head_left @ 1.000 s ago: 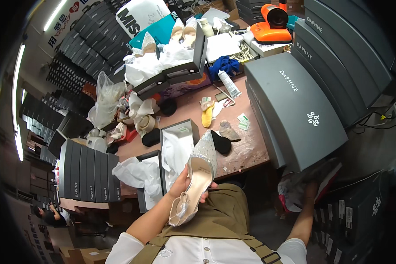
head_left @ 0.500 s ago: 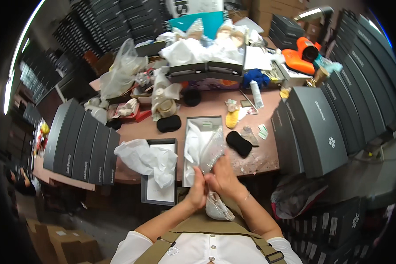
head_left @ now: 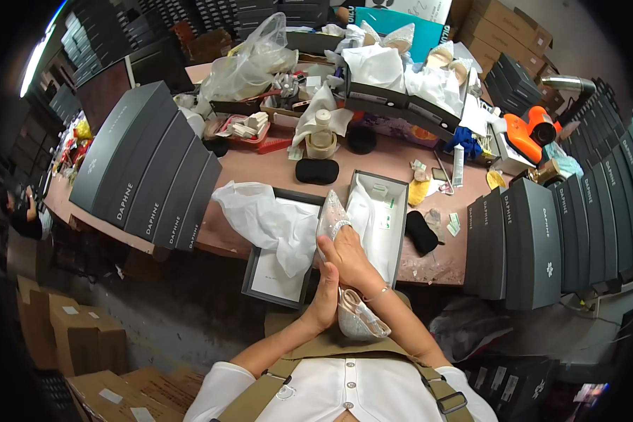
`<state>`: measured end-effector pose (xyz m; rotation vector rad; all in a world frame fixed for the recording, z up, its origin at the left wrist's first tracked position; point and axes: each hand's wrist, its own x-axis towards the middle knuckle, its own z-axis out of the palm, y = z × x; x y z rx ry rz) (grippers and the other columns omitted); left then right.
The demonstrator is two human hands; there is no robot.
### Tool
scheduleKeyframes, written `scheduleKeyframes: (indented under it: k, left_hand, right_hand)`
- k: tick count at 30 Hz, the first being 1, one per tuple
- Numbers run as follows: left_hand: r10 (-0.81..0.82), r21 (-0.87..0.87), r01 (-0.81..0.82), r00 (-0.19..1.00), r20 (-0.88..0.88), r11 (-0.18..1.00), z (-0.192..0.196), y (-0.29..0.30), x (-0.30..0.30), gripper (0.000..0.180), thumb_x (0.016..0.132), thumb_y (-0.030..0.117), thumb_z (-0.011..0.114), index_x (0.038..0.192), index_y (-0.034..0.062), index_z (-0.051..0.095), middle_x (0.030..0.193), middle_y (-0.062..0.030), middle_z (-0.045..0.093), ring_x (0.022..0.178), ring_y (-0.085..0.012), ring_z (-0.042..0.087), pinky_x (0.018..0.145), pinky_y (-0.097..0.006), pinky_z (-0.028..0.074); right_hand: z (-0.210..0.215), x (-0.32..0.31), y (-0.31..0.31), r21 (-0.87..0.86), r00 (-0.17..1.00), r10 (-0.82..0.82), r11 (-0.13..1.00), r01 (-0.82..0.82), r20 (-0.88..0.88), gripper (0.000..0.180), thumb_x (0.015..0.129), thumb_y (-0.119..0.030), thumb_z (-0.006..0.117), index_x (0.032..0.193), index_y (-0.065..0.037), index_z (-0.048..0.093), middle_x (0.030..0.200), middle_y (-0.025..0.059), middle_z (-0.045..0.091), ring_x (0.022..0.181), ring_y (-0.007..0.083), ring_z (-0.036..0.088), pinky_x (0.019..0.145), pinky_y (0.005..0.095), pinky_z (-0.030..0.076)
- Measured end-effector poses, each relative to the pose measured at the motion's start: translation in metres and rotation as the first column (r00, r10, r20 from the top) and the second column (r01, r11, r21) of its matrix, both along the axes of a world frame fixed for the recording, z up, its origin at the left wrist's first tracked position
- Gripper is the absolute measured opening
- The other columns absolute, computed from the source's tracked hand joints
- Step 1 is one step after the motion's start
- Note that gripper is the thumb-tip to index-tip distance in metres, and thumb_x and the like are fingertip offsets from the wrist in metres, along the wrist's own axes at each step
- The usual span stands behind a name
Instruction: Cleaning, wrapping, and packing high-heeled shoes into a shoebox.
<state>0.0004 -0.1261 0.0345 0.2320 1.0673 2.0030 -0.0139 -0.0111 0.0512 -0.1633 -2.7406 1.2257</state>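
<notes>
A glittery silver pointed-toe shoe (head_left: 363, 322) is held in front of my body, its toe pointing away and its heel end nearest me. My right hand (head_left: 352, 259) lies closed over the front of the shoe, hiding its middle. On the left side, my left hand (head_left: 323, 292) grips it, the fingers partly hidden. Just beyond my right hand stands an open grey shoe box (head_left: 401, 204) with white paper inside. Left of the shoe, a second grey box part (head_left: 249, 285) carries crumpled white tissue paper (head_left: 278, 228) over a white sheet.
Grey shoe boxes stand in rows at the left (head_left: 137, 165) and right (head_left: 531, 246). Black pouches (head_left: 316, 171) lie on the table. At the back, open boxes (head_left: 373, 95) hold shoes in tissue. An orange tool (head_left: 524, 137) sits far right; cartons (head_left: 91, 337) stand lower left.
The view has turned, so the table appears shifted right. The shoe has gone from over the right-hand box to between the two boxes, and my right hand now covers its front.
</notes>
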Motion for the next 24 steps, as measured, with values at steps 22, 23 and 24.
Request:
scheduleKeyframes:
  k: [22,23,24]
  left_hand:
    - [-0.633,0.078,0.735,0.521,0.573,0.674,-0.011,-0.111,-0.063,0.052,0.09,0.028,0.056,0.118,-0.014,0.045,0.103,-0.0271,0.06,0.067,-0.0247,0.066,0.055,-0.031,0.055]
    - [-0.64,0.084,0.737,0.517,0.568,0.671,-0.013,-0.111,-0.063,0.05,0.091,0.027,0.055,0.121,-0.0114,0.044,0.105,-0.0254,0.06,0.067,-0.0241,0.065,0.057,-0.031,0.054]
    - [-0.636,0.087,0.737,0.51,0.579,0.67,-0.014,-0.112,-0.062,0.05,0.091,0.027,0.055,0.121,-0.0114,0.044,0.105,-0.0254,0.06,0.067,-0.0241,0.065,0.057,-0.031,0.054]
  right_hand:
    - [0.012,0.061,0.013,-0.872,0.988,0.143,0.475,-0.116,-0.053,0.045,0.089,-0.012,0.063,0.131,-0.001,0.049,0.121,0.0081,0.057,0.103,0.0147,0.057,0.091,0.0303,0.047]
    - [0.011,0.062,0.012,-0.865,0.988,0.145,0.488,-0.112,-0.046,0.045,0.089,-0.013,0.063,0.131,-0.002,0.049,0.121,0.0083,0.057,0.103,0.015,0.057,0.091,0.0301,0.047]
    - [0.009,0.064,0.012,-0.854,0.987,0.148,0.503,-0.135,-0.069,0.048,0.09,-0.015,0.063,0.133,-0.004,0.048,0.122,0.0087,0.057,0.105,0.016,0.058,0.092,0.0303,0.047]
